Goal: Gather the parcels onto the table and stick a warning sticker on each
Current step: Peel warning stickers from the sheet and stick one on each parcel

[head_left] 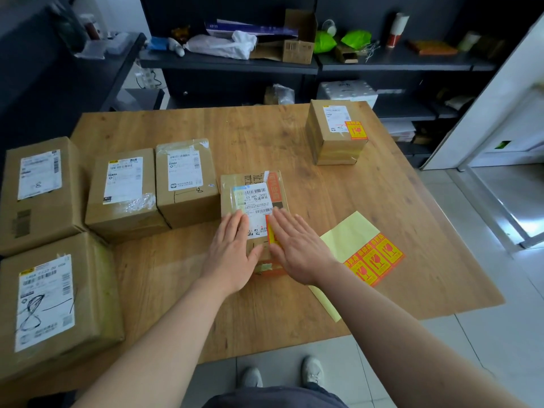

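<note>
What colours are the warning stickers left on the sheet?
Yellow with red borders and symbols, clearest in the head view.

Both forearms bare, reaching forward and converging toward centre. Left hand (232, 251) flat, palm down, fingers extended and close together, thumb angled toward right hand. Right hand (297, 245) flat, palm down, fingers extended and slightly spread, pointing up-left. 2 hands side by side, narrow gap between them. Neither hand gripping.

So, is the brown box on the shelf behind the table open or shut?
Open. The brown box on the shelf has its flaps raised and its dark inside shows.
</note>
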{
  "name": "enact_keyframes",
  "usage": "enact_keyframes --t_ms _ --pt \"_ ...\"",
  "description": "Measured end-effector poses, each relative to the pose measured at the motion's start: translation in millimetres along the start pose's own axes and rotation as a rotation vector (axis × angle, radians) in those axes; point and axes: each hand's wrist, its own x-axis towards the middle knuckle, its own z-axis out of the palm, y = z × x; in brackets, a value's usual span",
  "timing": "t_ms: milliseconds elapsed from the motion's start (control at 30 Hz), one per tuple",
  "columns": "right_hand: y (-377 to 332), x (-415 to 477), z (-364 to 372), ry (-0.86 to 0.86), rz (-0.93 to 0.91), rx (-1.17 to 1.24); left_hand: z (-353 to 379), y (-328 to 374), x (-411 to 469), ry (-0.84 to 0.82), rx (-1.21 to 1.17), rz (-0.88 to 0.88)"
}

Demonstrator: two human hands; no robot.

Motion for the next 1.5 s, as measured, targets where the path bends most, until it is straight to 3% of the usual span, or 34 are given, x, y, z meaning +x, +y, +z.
enact_keyframes --t_ms 267,333,400,500,600,1033,1233,1500 --pt "14 -14 -4 -0.030 0.059 -0.012 -11 -9 -9 -0.040 -0.049 -0.040" --pt "13 -18 -4 0.033 0.091 0.045 -15 -13 -18 -0.037 -0.104 -0.097" --pt "11 -21 -4 0.145 0.260 0.224 -19 -14 -24 -0.019 -0.207 -0.183" --pt "8 -23 -6 0.175 0.508 0.508 -24 -10 -26 -0.015 -0.342 -0.226" --pt "5 -22 -7 0.232 0.494 0.633 -27 -2 -22 0.046 -0.393 -0.203" --pt "92 57 -87 0.383 0.462 0.603 -72 43 114 0.129 -0.476 -0.143" --pt "144 130 -115 0.315 0.431 0.527 -77 48 200 0.142 -0.486 -0.185" --pt "190 207 -99 0.206 0.438 0.531 -52 31 284 0.077 -0.481 -0.239"
